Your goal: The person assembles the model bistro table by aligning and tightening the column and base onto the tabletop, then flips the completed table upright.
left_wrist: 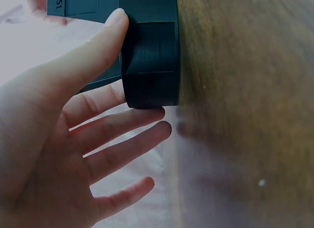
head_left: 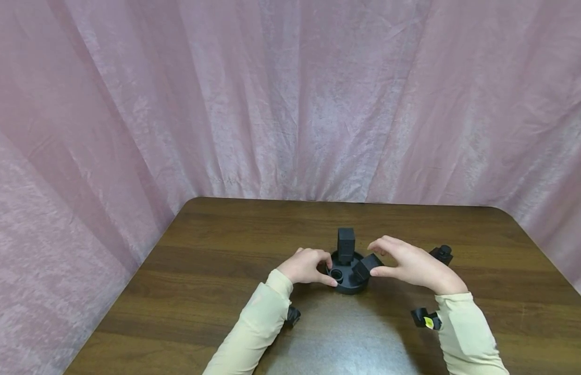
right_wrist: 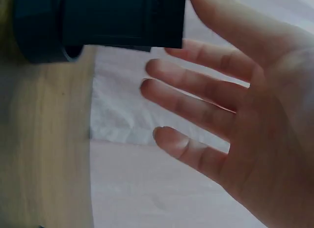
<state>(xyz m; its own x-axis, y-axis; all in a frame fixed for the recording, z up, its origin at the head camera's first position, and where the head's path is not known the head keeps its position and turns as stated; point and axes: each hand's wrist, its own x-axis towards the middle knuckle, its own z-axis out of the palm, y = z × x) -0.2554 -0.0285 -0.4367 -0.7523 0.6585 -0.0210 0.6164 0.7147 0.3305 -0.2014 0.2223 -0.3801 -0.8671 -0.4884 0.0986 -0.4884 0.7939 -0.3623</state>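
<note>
Head view: two hands work at one round black base (head_left: 350, 290), which sits on the table (head_left: 215, 239), right of centre. The left hand (head_left: 306, 266) curls thumb and forefinger round the base's left side, probably to steady it. Two blocks rise from the base: one upright block (head_left: 346, 244) at the far side, and one leaning block (head_left: 365, 266) sloping out to the right. One socket (head_left: 336, 275) lies at the near left. The right hand (head_left: 414, 263) has thumb and forefinger parted about the leaning block's outer end, presumably to control it; whether they pinch it I cannot tell. One curtain (head_left: 290, 104) hangs at the far side.

Left wrist view: the thumb presses the base's edge while fingers lie behind and under it, so the grip is narrowed on the base. The other fingers spread free. One block bears the number 151.

Right wrist view: one block's end reaches between thumb and forefinger; three more fingers fan out, holding nothing.
</note>
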